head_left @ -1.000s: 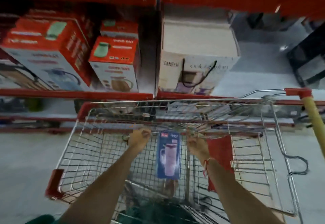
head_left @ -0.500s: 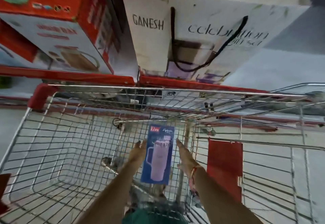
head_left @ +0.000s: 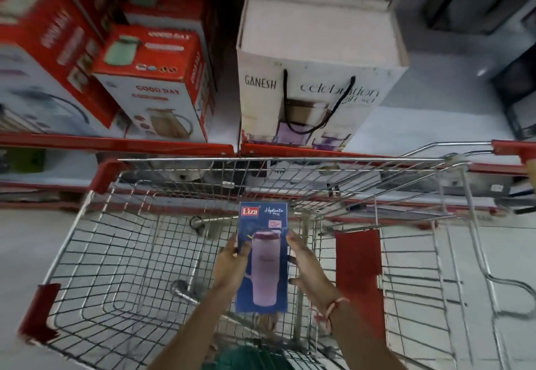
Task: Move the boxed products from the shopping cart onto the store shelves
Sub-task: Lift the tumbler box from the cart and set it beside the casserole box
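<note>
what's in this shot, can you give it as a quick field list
setting: store aisle, wire shopping cart parked against red-edged shelves
held item: tall blue box picturing a purple tumbler, upright inside the cart
left hand: gripping the box's left edge
right hand: gripping the box's right edge, red thread on the wrist
shelf left: red and white jug boxes
shelf centre: white gift box with a black cord handle
shelf right: bare space beside the gift box

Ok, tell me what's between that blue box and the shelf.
The cart's front wire wall rises between the blue box, held by the left hand and right hand, and the shelf. Bare shelf shows right of the white gift box.
</note>
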Available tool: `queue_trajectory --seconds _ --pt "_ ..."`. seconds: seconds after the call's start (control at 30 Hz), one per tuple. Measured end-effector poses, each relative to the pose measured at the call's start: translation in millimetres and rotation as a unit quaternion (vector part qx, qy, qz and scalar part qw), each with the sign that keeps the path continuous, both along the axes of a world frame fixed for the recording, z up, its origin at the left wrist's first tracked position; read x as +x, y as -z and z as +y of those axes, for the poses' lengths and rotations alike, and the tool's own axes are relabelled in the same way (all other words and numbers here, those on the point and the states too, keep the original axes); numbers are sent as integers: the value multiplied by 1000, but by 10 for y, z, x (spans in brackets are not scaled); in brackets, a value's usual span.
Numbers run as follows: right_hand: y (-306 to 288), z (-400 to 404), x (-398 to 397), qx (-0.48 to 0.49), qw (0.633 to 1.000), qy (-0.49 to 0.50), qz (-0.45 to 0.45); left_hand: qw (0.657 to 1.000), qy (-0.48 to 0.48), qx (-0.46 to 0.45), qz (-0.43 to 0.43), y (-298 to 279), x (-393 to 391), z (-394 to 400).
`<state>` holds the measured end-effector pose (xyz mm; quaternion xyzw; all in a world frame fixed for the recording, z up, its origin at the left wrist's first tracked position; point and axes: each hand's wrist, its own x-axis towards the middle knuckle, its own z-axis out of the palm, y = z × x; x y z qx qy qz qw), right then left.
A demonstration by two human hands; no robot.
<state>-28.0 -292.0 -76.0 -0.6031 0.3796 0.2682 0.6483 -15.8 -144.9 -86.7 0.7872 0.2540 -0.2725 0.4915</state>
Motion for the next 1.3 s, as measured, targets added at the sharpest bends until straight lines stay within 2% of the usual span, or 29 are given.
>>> queue_trajectory --seconds 0.23,0.33,0.5,0.63,0.77,0.97,1.1,1.23,1.3 --pt "-1271 261 -263 -21 988 1 -155 990 -16 -90 -109 -962 -94 395" --pt "-1790 368 -299 -28 974 0 -223 978 17 -100 -181 -1480 -54 565" --pt "-2526 412 -300 -69 938 1 -341 940 60 -113 -317 -2337 -4 748" --pt "-3050 411 -392 -92 914 -5 -396 908 79 -147 -385 -2876 -66 855" --pt "-3338 397 -550 -84 900 -21 -428 889 92 -165 -417 -3174 -162 955" --pt "-3543 386 -595 -82 895 -22 -439 878 99 -151 -444 -3334 -126 942" --pt "-3657 283 -478 -84 887 -4 -454 859 111 -174 -468 -3441 24 807" --pt "-3821 120 -146 -100 854 35 -510 844 125 -211 -478 -3663 379 583" --pt "-3965 9 137 -116 830 47 -543 826 119 -209 -510 -3818 667 428"
